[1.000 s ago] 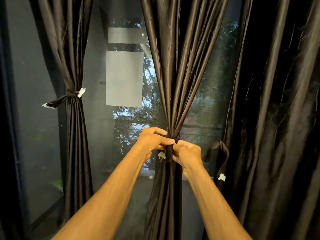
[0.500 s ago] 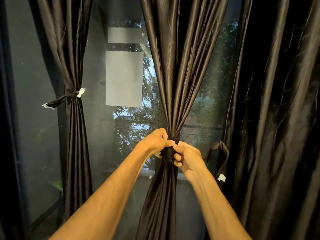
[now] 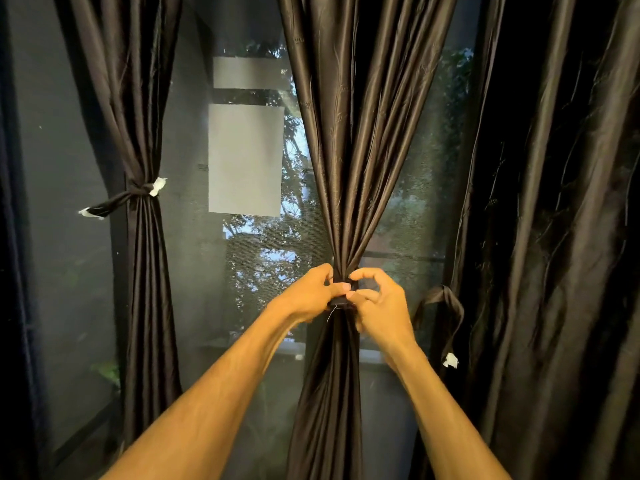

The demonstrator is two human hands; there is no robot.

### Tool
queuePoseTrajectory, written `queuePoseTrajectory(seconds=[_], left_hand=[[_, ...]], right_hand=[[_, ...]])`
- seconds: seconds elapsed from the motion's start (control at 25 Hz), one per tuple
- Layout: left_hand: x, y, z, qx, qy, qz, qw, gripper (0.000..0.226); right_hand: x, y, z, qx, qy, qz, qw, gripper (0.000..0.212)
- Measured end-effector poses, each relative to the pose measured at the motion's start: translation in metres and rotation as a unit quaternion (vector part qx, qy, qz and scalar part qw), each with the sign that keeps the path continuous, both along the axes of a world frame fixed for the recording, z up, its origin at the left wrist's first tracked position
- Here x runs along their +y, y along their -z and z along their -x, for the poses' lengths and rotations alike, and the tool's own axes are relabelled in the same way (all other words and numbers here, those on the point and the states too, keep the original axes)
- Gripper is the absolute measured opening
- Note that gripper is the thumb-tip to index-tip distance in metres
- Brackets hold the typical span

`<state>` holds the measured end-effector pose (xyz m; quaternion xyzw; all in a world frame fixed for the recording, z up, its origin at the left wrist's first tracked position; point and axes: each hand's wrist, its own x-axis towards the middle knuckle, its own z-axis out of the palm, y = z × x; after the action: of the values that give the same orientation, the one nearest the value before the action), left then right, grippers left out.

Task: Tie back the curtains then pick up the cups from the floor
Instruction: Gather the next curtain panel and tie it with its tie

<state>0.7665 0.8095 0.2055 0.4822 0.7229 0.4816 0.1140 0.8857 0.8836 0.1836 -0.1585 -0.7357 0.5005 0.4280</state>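
Dusk shows through the window [image 3: 252,271] of a room hung with dark curtains. Nearest us, both forearms reach up to the middle curtain [image 3: 349,168]. Our left hand [image 3: 310,297] grips the gathered folds and the tie band [image 3: 341,302], thumb pressed on it. Our right hand [image 3: 382,306] meets it on the same band, pinching with curled fingers. A second ago a strap end ran upright between our hands. Now the band lies flat around the bundle and the right fingers have loosened into an arc, so we judge this knot nearly drawn tight.

Counting outward, we see three curtains. The left curtain [image 3: 145,306] is already cinched by its knotted tie [image 3: 138,192]. The right curtain [image 3: 554,237] hangs ungathered, with its loose tie [image 3: 446,306] dangling. That makes one tied, one in hand and one to go. Two grey sheets [image 3: 244,157] sit on the glass beyond. We see no cups, as the floor is out of view.
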Motion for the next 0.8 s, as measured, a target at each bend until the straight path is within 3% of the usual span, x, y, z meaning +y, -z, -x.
queuePoseTrajectory(seconds=[0.08, 0.16, 0.28, 0.48, 0.68, 0.8], left_hand=[[-0.002, 0.002, 0.001, -0.050, 0.012, -0.027, 0.998, 0.024], [-0.003, 0.003, 0.000, -0.072, 0.020, -0.042, 0.996, 0.026], [-0.003, 0.004, -0.004, -0.090, 0.031, -0.053, 0.994, 0.025], [-0.005, 0.003, -0.012, -0.103, 0.058, -0.105, 0.987, 0.033], [-0.006, 0.000, -0.015, -0.099, 0.026, -0.086, 0.991, 0.039], [-0.006, 0.003, -0.015, -0.096, -0.014, -0.080, 0.992, 0.038]], right_hand=[[0.000, -0.002, -0.002, -0.094, 0.067, -0.139, 0.984, 0.026], [-0.003, -0.008, -0.007, -0.198, 0.110, -0.235, 0.945, 0.031], [0.004, -0.023, -0.014, -0.277, 0.061, -0.242, 0.928, 0.037], [0.017, -0.038, -0.016, -0.315, 0.014, -0.308, 0.898, 0.050], [0.007, -0.031, -0.008, -0.286, 0.183, -0.474, 0.812, 0.021], [0.003, -0.025, -0.002, -0.259, 0.241, -0.535, 0.768, 0.021]])
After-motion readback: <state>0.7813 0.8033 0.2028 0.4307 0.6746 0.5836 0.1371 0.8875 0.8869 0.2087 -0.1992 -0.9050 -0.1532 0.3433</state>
